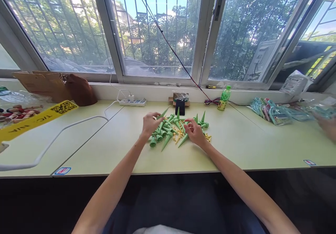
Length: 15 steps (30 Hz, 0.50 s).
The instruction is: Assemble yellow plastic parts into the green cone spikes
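Observation:
My left hand (150,123) is closed around a green plastic spike (163,112), its pointed end sticking out up and to the right. Below that hand lies a heap of similar green cone-shaped spikes (159,137), some with their hollow ends facing me. My right hand (195,131) hovers over the right part of the heap, fingers bent and thumb apart from the index finger, with nothing visible between them. Beneath it a green spike (183,141) points toward me. Small yellow plastic pieces (179,136) lie scattered between the two hands.
Behind the heap a black phone (180,107) leans on a small open box (186,97). A green-capped bottle (224,99), a power strip (132,102) and bagged light-blue items (278,113) stand along the window side. A white cable (65,125) crosses the left; another person's hand (327,123) blurs at right.

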Motion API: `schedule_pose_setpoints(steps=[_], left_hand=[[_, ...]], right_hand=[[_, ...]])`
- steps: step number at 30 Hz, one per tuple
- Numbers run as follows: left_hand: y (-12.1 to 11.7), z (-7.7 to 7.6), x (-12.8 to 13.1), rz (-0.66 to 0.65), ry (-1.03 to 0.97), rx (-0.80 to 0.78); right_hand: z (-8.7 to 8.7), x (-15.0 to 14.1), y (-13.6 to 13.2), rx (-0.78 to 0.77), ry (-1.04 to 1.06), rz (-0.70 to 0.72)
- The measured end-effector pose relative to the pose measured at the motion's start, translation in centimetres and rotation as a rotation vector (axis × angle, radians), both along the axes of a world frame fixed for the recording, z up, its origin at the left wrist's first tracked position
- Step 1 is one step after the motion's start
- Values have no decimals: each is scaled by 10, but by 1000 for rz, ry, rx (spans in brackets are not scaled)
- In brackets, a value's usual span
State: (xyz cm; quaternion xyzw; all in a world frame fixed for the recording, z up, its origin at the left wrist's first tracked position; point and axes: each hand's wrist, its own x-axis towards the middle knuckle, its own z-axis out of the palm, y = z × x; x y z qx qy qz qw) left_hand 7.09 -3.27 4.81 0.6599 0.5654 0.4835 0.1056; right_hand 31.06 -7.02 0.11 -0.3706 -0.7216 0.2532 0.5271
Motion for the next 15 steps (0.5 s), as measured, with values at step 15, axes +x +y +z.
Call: schedule_pose_setpoints(steps=[15], left_hand=[[35,-24,-55,228,-26,-212]], right_hand=[[-4,1,1,-8,-109,-19]])
